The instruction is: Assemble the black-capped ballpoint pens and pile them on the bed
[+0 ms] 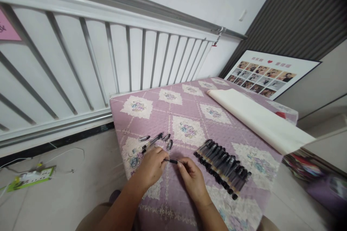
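Observation:
Between my two hands, just above the purple flowered tablecloth (187,108), a black pen (171,161) is held level. My left hand (153,166) is closed on its left end, and my right hand (192,178) pinches its right end. The fingers cover both ends of the pen. Beyond my left hand lie a few loose pen caps (169,145) and dark pen pieces (155,140), partly hidden by that hand. To the right of my right hand, several black pens (223,164) lie side by side in a slanting row.
A rolled cream sheet (252,119) lies along the table's right side. Behind the table stands a white radiator (151,61), with a photo board (267,74) leaning at the back right. A green-edged power strip (31,178) with cables is on the floor at left.

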